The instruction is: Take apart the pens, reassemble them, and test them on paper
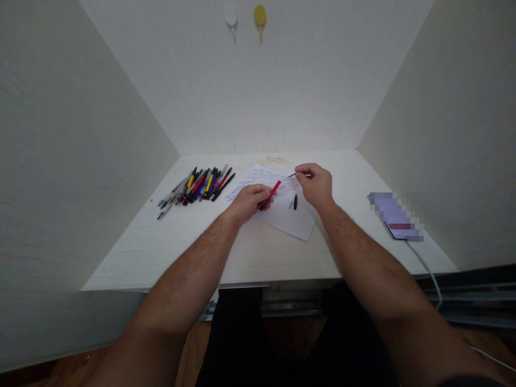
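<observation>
My left hand (253, 201) is closed around a red pen barrel (276, 188), which slants up to the right and is dark at its lower end. Between the fingertips of my right hand (314, 181) is a thin, dark-tipped pen refill (291, 176), apart from the barrel and pointing left. Both hands are over a sheet of paper (294, 228) covered in part with scribbles. On the paper, just below my right hand, lie a black pen tip piece (295, 202) and a small greyish part (290, 205), perhaps a spring.
A pile of pens (201, 185) in several colours lies on the left of the white table (258, 263). At the right, a phone (393, 217) with a cable (427, 269) rests near the side wall. Two hooks, one yellow (260, 16), hang on the back wall.
</observation>
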